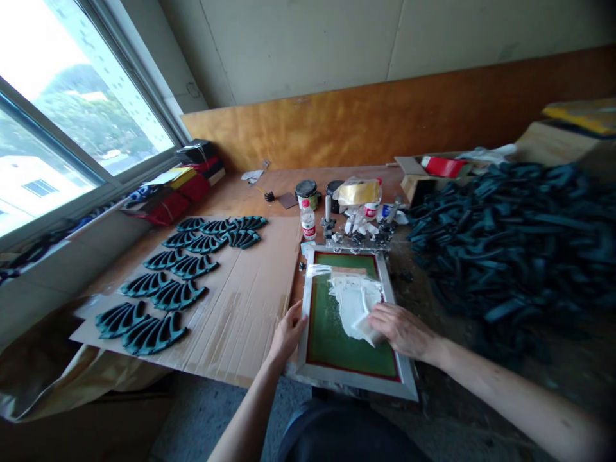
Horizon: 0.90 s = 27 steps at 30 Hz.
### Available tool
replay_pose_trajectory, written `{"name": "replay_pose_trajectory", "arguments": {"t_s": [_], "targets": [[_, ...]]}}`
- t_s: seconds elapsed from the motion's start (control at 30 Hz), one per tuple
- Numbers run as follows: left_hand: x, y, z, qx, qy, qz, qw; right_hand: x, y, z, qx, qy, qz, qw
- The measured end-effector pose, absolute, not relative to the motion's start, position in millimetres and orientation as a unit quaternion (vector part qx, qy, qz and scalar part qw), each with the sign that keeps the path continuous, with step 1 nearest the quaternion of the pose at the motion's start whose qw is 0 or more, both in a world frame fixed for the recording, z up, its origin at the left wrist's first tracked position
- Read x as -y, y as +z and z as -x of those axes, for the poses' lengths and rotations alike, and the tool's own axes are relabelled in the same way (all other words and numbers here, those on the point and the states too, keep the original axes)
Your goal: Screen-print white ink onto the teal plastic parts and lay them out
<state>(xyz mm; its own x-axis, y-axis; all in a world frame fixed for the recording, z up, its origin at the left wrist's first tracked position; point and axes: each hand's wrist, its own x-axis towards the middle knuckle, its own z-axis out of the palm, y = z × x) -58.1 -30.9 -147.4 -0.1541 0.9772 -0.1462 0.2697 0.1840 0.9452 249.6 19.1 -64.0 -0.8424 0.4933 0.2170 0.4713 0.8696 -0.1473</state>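
Here the right hand (397, 328) grips a white scraper (368, 328), white paste (345, 300) spread beyond it, green mesh (332, 353) nearer still bare, left hand (290, 328) touching the frame (399, 387) between them, grip unclear, dark fanned pieces (179, 294) laid out leftward, a heap (520, 237) rightward.

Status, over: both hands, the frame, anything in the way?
Left hand at left edge of frame; right hand gripping pale scraper. White paste over part of green mesh. Bottle beyond far end, off the mesh.
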Motion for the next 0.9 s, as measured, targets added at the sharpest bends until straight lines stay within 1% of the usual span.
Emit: {"name": "replay_pose_trajectory", "arguments": {"t_s": [0.07,0.1,0.2,0.27,0.37,0.43,0.5,0.6,0.67,0.73,0.77,0.83,0.9], "targets": [[30.8,-148.4,57.5,-0.635,0.419,-0.480,0.436,-20.8,-57.6,-249.4,0.959,0.062,0.249,0.117],[30.7,-148.4,57.2,-0.634,0.425,-0.474,0.440,-22.3,-56.2,-247.0,0.954,0.061,0.262,0.129],[30.7,-146.6,56.0,-0.628,0.443,-0.452,0.453,-20.0,-63.3,-240.0,0.935,0.017,0.289,0.207],[31.3,-144.4,55.2,-0.624,0.447,-0.441,0.465,-13.3,-71.2,-240.5,0.935,-0.004,0.268,0.233],[32.7,-139.1,54.5,-0.624,0.447,-0.430,0.476,-11.9,-69.3,-242.2,0.946,0.013,0.253,0.204],[34.0,-132.2,55.0,-0.626,0.444,-0.425,0.479,-24.5,-55.4,-236.3,0.939,0.027,0.286,0.187],[36.1,-119.5,56.4,-0.620,0.447,-0.420,0.489,-45.7,-35.1,-226.5,0.921,0.024,0.338,0.191],[39.7,-85.1,57.5,-0.596,0.461,-0.412,0.513,-79.1,-4.3,-224.5,0.885,-0.025,0.409,0.220],[39.5,-53.3,55.6,-0.581,0.477,-0.407,0.518,-94.6,7.7,-241.2,0.848,-0.048,0.453,0.269],[33.1,-18.7,50.7,-0.565,0.510,-0.405,0.507,-101.4,6.0,-267.9,0.798,-0.050,0.506,0.324],[26.9,-1.7,47.5,-0.548,0.537,-0.408,0.494,-101.2,-0.9,-281.3,0.780,-0.043,0.529,0.333],[9.0,29.6,40.8,-0.501,0.594,-0.421,0.468,-93.3,-25.7,-300.1,0.776,-0.021,0.550,0.309],[-12.4,54.9,35.5,-0.451,0.636,-0.434,0.452,-78.0,-59.6,-303.2,0.811,0.010,0.526,0.257]]}}
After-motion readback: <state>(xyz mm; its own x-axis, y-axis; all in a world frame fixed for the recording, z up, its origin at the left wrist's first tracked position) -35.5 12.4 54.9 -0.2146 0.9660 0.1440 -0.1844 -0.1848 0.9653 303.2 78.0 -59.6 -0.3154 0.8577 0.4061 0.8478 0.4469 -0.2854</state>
